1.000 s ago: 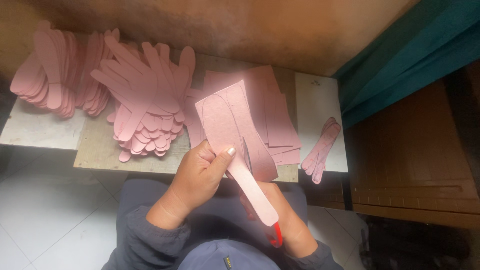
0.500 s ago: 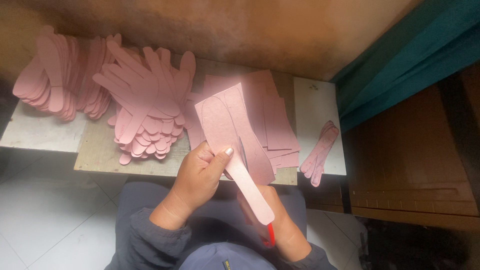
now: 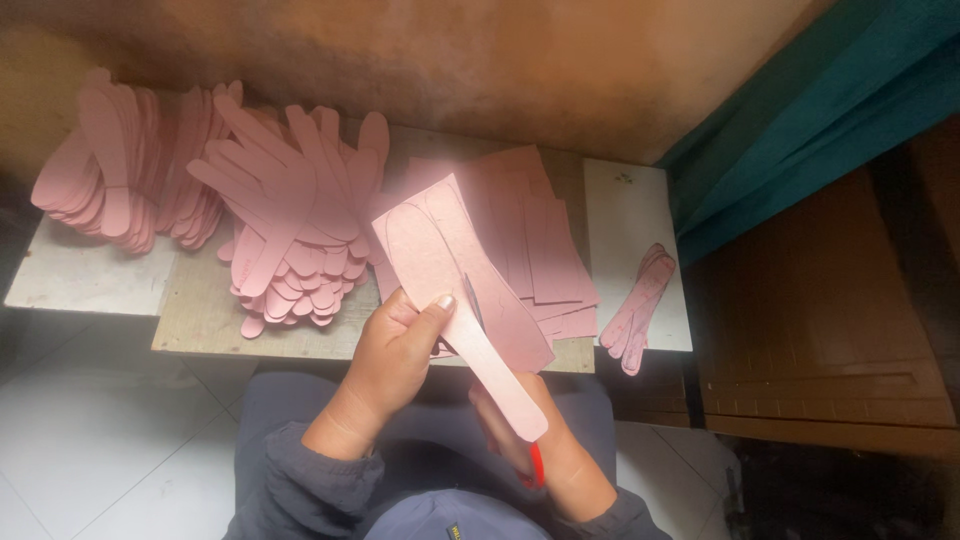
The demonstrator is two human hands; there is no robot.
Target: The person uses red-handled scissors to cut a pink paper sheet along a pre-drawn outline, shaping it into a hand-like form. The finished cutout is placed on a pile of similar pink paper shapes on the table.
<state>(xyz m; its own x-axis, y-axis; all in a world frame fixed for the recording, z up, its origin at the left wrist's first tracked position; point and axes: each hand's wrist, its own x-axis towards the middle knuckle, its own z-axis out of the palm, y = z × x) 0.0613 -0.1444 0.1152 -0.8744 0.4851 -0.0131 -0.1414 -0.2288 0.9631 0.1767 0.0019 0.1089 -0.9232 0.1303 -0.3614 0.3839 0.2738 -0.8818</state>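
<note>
Mid-cut: left hand (image 3: 395,345) pinched the pink sheet (image 3: 455,265); right hand (image 3: 530,435), below it, gripped red-handled scissors (image 3: 535,462), which needed to follow the outline.

Two hands (image 3: 395,350), one scissors (image 3: 535,462)

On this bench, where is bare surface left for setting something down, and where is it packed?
Free: the white board between the uncut pink sheets and the small pile of strips, and the white slab's front edge below the far-left pile. Crowded: the middle, under the fanned cut-outs and sheets.
</note>
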